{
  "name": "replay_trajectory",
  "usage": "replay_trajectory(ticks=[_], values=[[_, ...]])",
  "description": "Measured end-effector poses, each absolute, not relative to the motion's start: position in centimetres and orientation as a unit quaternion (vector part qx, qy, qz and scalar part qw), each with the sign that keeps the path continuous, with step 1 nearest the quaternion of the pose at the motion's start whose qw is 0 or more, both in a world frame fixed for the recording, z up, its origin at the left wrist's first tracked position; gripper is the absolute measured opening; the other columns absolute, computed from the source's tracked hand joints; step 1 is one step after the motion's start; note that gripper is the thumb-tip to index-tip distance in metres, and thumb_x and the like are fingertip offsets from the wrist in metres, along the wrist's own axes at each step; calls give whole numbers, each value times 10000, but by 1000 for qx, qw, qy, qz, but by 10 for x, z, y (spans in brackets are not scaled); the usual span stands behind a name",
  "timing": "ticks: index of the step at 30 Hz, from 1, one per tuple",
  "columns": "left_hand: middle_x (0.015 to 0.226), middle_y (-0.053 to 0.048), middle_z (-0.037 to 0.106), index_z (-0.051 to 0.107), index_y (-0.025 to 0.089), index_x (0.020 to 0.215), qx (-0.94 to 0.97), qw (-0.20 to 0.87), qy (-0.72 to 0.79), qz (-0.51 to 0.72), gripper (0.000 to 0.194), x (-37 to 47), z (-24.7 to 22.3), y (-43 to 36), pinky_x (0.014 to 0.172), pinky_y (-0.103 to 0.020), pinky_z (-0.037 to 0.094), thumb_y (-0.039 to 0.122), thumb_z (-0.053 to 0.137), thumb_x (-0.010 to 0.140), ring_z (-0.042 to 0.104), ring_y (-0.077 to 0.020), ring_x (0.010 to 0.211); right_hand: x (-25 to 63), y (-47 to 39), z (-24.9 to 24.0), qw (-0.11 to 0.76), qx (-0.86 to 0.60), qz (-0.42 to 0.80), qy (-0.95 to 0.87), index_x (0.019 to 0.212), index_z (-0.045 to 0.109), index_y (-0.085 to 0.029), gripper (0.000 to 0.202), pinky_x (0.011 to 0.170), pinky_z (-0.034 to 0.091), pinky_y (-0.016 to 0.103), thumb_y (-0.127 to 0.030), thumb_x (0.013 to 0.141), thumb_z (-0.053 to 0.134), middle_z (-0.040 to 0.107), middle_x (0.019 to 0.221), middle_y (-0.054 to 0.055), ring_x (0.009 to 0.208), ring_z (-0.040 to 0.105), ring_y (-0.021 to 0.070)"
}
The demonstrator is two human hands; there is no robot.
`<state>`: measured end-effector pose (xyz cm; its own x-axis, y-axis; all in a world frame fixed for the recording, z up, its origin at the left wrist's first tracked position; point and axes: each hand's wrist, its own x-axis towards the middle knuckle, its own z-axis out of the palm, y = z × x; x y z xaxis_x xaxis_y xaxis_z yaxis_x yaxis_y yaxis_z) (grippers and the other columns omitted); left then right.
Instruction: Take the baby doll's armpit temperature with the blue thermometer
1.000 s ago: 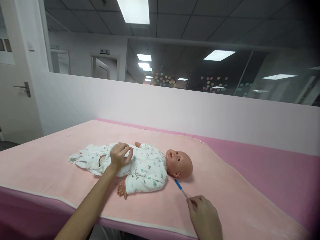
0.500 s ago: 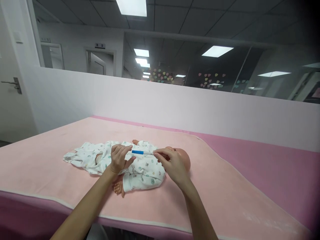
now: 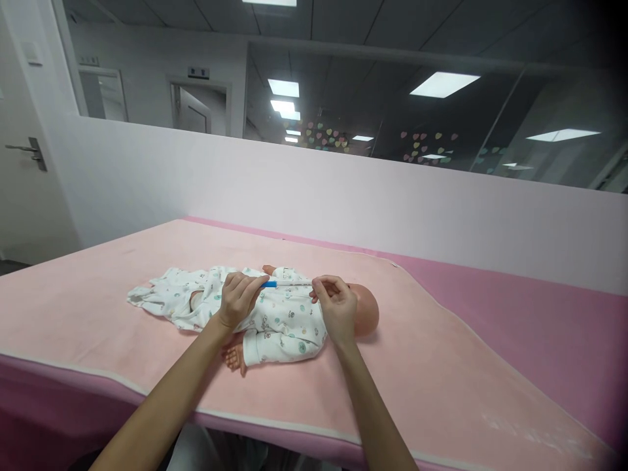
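Observation:
A slim thermometer [image 3: 294,284] with a blue end and a pale, thin stem lies level between my hands, above the baby doll's chest. Its blue end is pinched by the fingers of my left hand [image 3: 239,301]. At the other end, my right hand [image 3: 338,307] grips the stem between thumb and fingers, near the doll's head [image 3: 367,311]. The baby doll [image 3: 289,324] lies on its back in white printed clothes, head to the right. My right hand and wrist hide part of its face and shoulder.
A pink mat [image 3: 147,360] with a pale edging covers the padded table beneath the doll. Behind it runs a white low wall [image 3: 314,190] with a window above. A door [image 3: 24,190] with a metal handle stands at far left.
My left hand, open beside the blue end before, has closed on it. My right hand has turned more upright while keeping its hold on the stem. The view has tilted down slightly.

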<state>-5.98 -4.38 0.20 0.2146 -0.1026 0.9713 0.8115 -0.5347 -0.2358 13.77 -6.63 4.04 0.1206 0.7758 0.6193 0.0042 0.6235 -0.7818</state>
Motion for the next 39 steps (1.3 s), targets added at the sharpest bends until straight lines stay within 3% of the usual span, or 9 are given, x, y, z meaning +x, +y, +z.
replay_trajectory(ticks=[8,16,19,39], values=[[690,-41,615,554,161,1004,-679,382,-294,-554,198,-57,0,-43,654,-294,362,127,489,820,507,-151,627,137,-65,15,728,-321,240,-557,889,654,-170,185,619,534,302,-277,746,604,645,668,16,585,616,136],[629,-24,564,539,145,1047,-700,336,-303,-552,231,-54,1,-45,611,-273,358,121,475,827,470,-137,575,132,-68,3,740,-316,-63,-591,914,644,-182,167,594,529,278,-147,787,541,662,753,27,617,616,127],[592,-15,534,543,133,1051,-708,325,-305,-548,235,-55,0,-44,592,-263,352,123,474,827,456,-130,554,132,-67,2,732,-317,-117,-592,930,635,-175,183,625,528,282,-124,798,519,667,775,37,676,627,139],[550,3,508,553,124,1050,-728,334,-309,-513,245,-56,-4,-43,563,-255,340,135,484,815,439,-117,516,131,-71,-2,721,-389,5,-573,959,600,-196,205,658,511,318,-271,837,455,635,847,65,740,606,171]])
